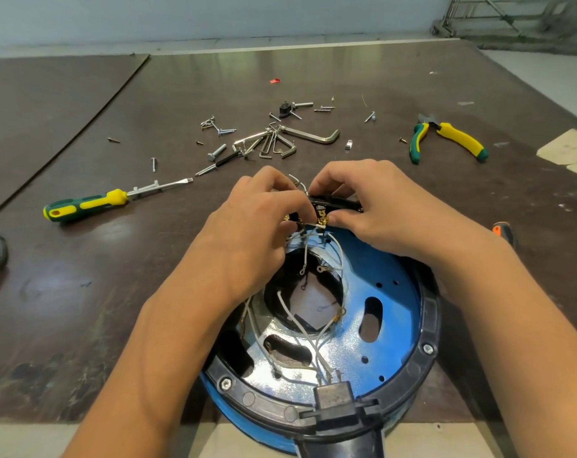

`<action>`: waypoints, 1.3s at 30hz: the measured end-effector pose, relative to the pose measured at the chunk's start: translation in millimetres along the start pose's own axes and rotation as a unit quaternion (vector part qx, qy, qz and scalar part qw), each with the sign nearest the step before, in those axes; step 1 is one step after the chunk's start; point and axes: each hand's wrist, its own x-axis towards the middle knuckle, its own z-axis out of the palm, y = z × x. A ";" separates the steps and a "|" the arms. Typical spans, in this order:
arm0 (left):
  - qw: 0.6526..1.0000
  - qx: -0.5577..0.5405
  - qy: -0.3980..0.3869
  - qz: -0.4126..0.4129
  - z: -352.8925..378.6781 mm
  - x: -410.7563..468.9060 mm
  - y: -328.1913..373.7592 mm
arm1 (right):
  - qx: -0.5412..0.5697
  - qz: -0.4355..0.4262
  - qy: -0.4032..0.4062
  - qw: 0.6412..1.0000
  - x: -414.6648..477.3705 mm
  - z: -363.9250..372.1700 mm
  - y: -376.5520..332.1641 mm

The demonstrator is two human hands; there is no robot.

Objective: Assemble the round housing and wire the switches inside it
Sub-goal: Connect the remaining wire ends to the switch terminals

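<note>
I see left hand [257,213], right hand [373,200] pinching black switch block [338,203] at far rim of blue round housing [396,292]; white wires [313,338] trail inside. Screwdriver [92,203], pliers [452,137] lie on counter [82,309].

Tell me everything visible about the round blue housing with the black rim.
The round blue metal housing lies open side up at the brown table's near edge, topped by a black plastic rim with two hex bolts. Its glossy floor has a large central hole, oblong slots and small drilled holes. White wires trail across it; a black connector block sits on the near rim.
</note>
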 end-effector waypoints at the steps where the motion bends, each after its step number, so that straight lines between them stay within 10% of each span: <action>1: 1.000 0.000 0.000 -0.001 -0.2 0.0 -0.1 | 0.001 0.001 0.000 1.000 -0.1 -0.2 0.0; 39: 1.000 0.001 0.001 -0.010 0.6 0.6 0.6 | 0.070 0.008 -0.027 0.997 -3.3 -8.4 1.2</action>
